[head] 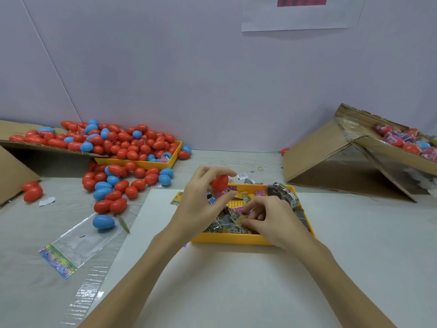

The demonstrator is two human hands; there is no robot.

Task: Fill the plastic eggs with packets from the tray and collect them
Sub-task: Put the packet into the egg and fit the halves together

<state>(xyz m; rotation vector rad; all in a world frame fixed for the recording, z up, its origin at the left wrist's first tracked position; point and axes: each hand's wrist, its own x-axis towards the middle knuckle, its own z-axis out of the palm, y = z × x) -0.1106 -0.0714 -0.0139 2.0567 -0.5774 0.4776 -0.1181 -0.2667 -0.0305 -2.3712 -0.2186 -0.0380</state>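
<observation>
**Egg in one hand, packets under the other: where it could slip**

At the centre of the frame the person's left hand (203,197) holds a red egg (220,183) above the far-left corner of the yellow tray (236,239), fingers (214,170) curled over its top and thumb beneath. Whether the egg is whole or only a half cannot be told. The right hand (269,220) reaches into the tray, its fingers bent down among the packets (227,221); they look to be pinching at one, though a firm hold on any single packet cannot be made out.

The likely trouble is in the packets themselves. They lie heaped and overlapping, so the fingers may lift two at once or drag neighbours over the low rim; several packets (242,176) already lie on the bench (354,233) just beyond the tray's far edge. The egg is smooth and held only at its ends, so a squeeze while working one-handed could pop it loose, and it would probably roll.

To the upper left, loose red and blue eggs (123,183) spill from a second yellow tray (142,164) and a flattened cardboard sheet (14,136) across the bench. A dropped egg landing there could be hard to tell from the rest. The cardboard box (331,162) at the right edge holds what look like finished eggs.
</observation>
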